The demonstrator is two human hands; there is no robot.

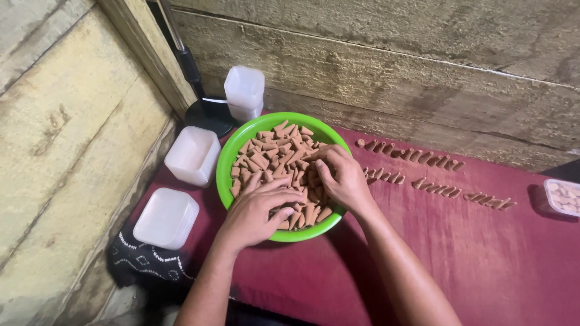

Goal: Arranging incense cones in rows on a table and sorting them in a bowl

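2 hands (296, 193), 1 green bowl (225, 158).

Both hands are down in a green bowl (225, 158) heaped with small brown cones (272, 154). The left hand (257, 211) lies flat on the pile at the near rim, fingers spread; the right hand (341, 175) curls its fingers into the cones near the middle. The bowl sits on a red cloth (483, 253). Left of it lie 3 stacks of white plastic boxes (166, 217). More cones (432, 160) lie in rows on the cloth to the right, near a box holding cones (563, 197)
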